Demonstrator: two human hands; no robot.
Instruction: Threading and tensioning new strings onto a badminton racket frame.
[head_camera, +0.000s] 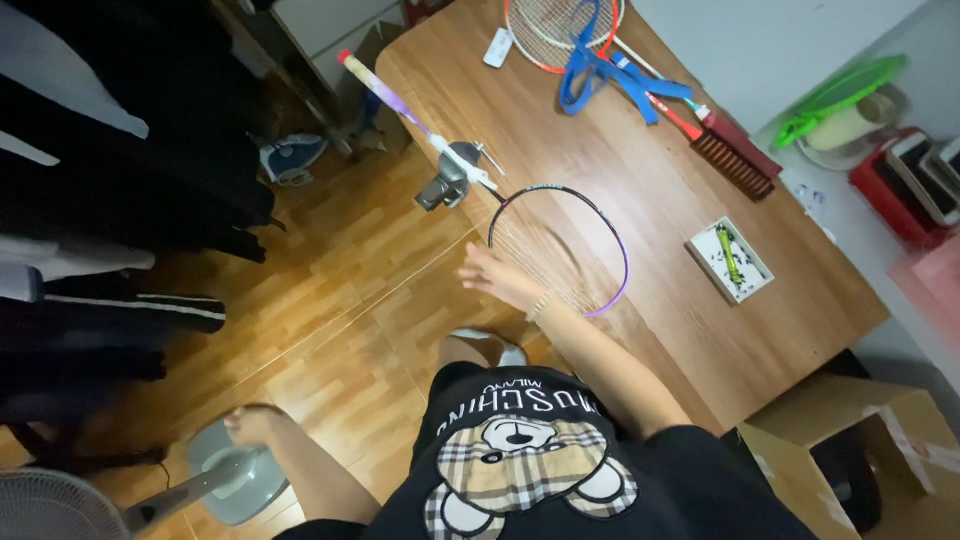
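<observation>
An open brown cardboard box (860, 450) stands on the floor beside the table's near corner. A small white rectangular tag (498, 48) lies near the table's far edge.

You have 1 view only, from the camera on your head. It looks steeply down past your chest, taking in the wooden table (640, 190) ahead and the parquet floor (330, 330) below at middling range; no 2nd view overlaps it.

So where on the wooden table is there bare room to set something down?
Bare wood lies between the clamped racket and the blue strap, and right of the racket head, below the small white tray. The far edge is crowded: second racket, brown brush.
</observation>
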